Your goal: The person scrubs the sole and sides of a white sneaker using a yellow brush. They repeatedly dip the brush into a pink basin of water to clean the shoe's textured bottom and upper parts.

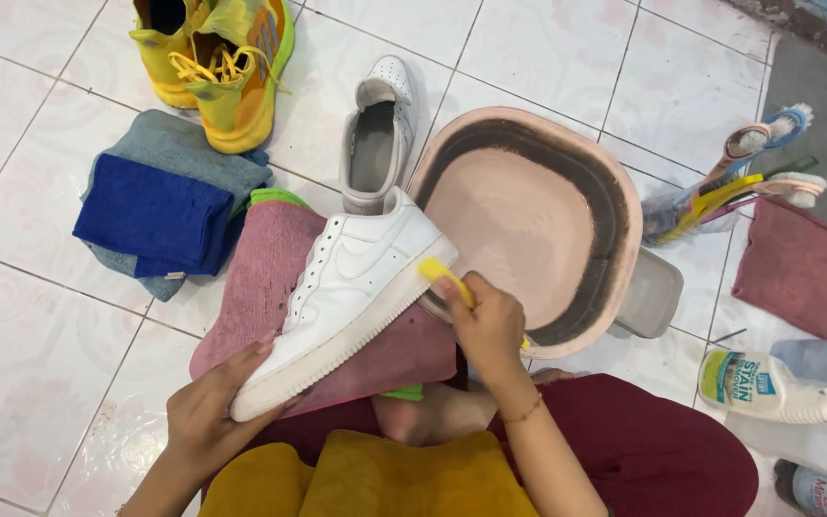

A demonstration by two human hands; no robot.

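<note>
My left hand (208, 421) grips the toe end of a white sneaker (351, 287), holding it tilted on its side above a pink cloth (265, 278). My right hand (485, 325) is closed around a yellow-handled brush (444, 279), pressed against the sneaker's heel and sole edge. The second white sneaker (378, 134) lies on the floor just beyond, opening up. A pink basin (528, 220) with a dark inner ring sits right of the shoes.
Yellow sneakers (217, 67) lie at top left beside folded blue and grey cloths (160, 211). Brushes in a holder (729, 182), a maroon cloth (801, 268) and spray bottles (777, 388) sit at right. A grey tray (651, 297) sits under the basin's edge. My knees in maroon fabric fill the bottom.
</note>
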